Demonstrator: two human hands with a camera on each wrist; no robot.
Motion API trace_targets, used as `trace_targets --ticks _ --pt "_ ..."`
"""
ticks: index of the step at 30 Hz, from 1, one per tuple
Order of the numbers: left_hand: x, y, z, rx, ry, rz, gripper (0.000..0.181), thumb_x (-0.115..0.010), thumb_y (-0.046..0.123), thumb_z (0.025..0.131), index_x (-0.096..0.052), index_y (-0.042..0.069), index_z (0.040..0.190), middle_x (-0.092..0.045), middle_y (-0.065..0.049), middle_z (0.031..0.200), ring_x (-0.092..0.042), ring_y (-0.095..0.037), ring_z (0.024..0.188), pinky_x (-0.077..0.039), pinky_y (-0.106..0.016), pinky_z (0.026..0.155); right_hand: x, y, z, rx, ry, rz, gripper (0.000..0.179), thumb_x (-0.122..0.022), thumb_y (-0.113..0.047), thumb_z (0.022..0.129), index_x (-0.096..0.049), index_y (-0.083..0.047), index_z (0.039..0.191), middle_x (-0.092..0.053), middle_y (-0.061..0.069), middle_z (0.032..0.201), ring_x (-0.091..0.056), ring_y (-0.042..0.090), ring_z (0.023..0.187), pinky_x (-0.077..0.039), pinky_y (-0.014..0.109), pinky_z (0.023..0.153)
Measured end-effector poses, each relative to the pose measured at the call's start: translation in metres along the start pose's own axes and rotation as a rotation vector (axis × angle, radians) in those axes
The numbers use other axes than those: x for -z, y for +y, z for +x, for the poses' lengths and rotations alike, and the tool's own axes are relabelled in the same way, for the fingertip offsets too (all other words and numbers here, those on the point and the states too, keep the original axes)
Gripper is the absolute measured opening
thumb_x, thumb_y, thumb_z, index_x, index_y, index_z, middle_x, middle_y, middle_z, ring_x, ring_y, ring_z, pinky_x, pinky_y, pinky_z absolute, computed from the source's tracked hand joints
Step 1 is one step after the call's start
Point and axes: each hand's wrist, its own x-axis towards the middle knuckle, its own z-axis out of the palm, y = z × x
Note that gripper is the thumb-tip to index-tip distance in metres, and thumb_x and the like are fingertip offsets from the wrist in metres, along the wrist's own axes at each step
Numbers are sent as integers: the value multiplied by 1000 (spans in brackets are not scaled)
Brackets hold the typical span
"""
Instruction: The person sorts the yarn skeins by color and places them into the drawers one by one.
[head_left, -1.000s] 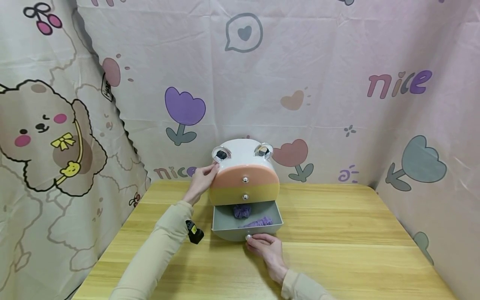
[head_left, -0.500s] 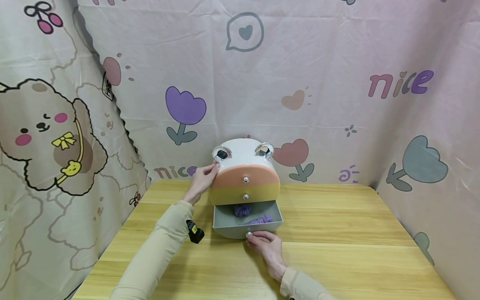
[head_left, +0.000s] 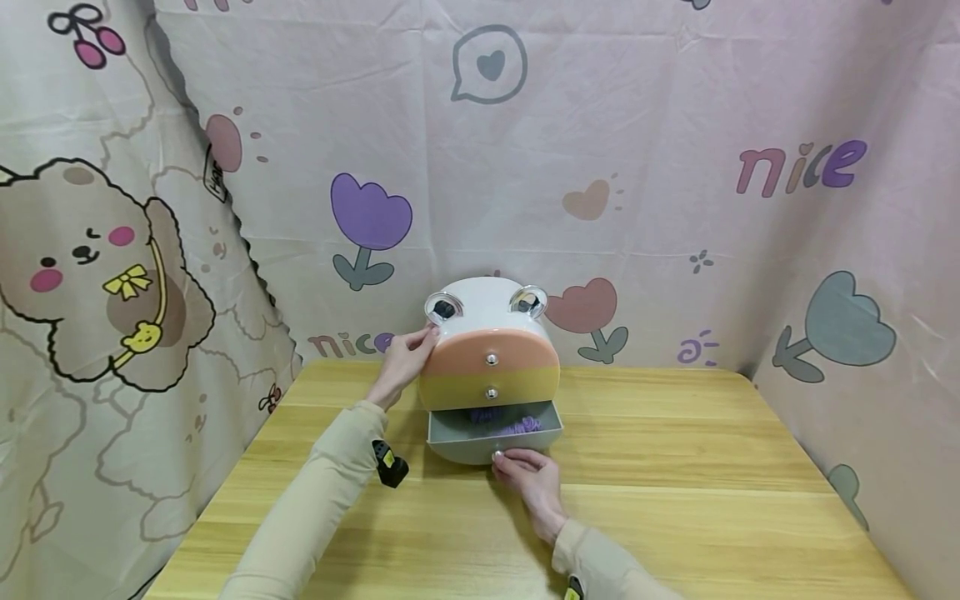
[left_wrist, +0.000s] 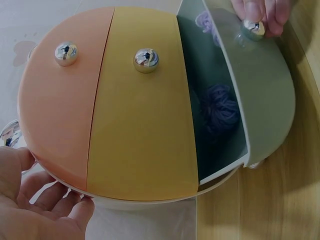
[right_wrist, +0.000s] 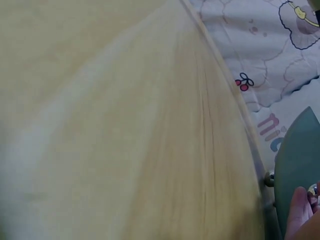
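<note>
A small frog-shaped drawer cabinet stands on the table, with a white top, clear ring eyes, an orange drawer and a yellow drawer, both pushed in. Its green bottom drawer is partly pulled out. Purple scrunchie-like bundles lie inside it, partly hidden by the drawer front. My left hand holds the cabinet's upper left side, thumb near the eye and fingers bent at the edge. Between thumb and fingers, my right hand pinches the green drawer's silver knob.
The wooden table extends to both sides and in front of the cabinet. A printed curtain hangs close behind it and along both sides. A black wrist camera sits at my left sleeve.
My right hand has pushed the green drawer partway inward, away from me, so less of the purple bundles shows. The left hand has stayed on the cabinet's side.
</note>
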Motion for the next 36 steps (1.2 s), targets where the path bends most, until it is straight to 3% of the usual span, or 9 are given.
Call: trace_targets --ticks 20,36 --pt "-1 1 -2 -2 -8 -13 54 -52 39 104 -49 7 148 -45 -13 156 -41 -33 147 -37 -46 121 -10 -1 26 39 11 -6 29 -76 2 85 -65 16 108 -79 15 94 -76 14 78 -63 32 80" --pt "-1 0 -1 -1 -12 -17 54 -52 39 104 -48 8 148 -44 -13 157 -39 -33 149 -35 -46 122 -16 0 42 49 37 -17 26 -75 2 86 -66 16 106 -79 11 88 -74 12 74 -64 32 79"
